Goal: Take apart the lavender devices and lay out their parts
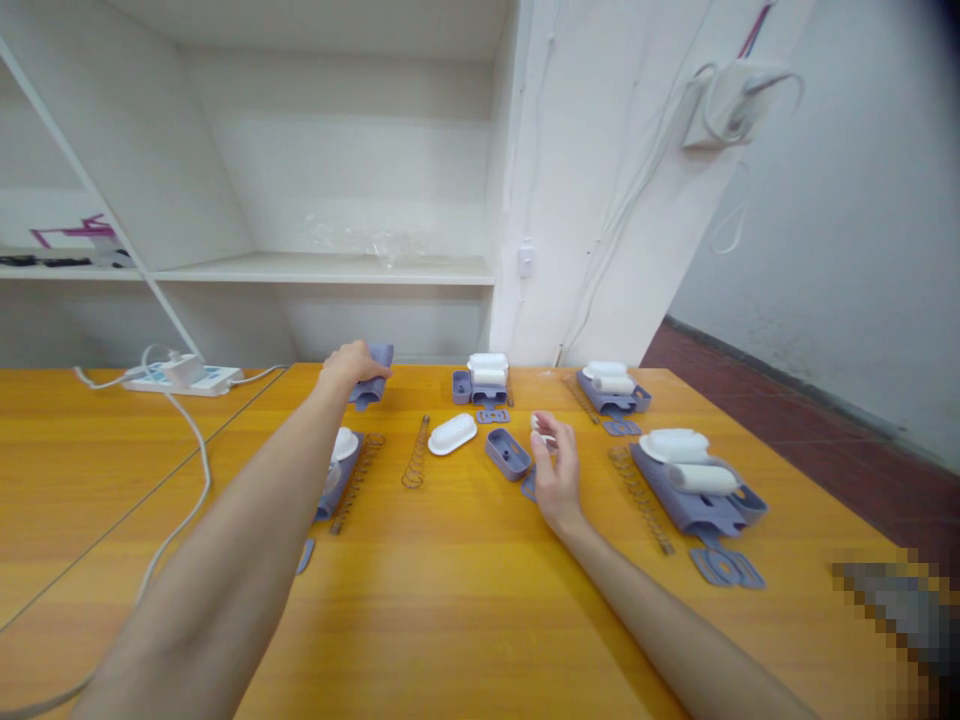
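At the far left of the table, my left hand point(351, 362) is closed around a grey-purple plastic housing point(382, 355). My right hand point(559, 475), right of centre, has its fingers curled about a small white piece point(535, 424), mostly hidden; it looks like a white roller. Just left of that hand lies a grey-purple oval cup point(507, 454), with a flat grey-purple plate point(529, 485) partly under the hand. Between the two hands are a white oval cover with a bumpy top point(452, 434) and a metal coil spring point(415, 455).
Similar part sets stand at the back point(490, 378), back right point(613, 388) and right point(697, 482); another point(341, 470) is partly behind my left forearm. Long springs point(641, 500) lie beside them. A power strip point(184, 377) with a white cable sits left, below white shelves point(322, 268).
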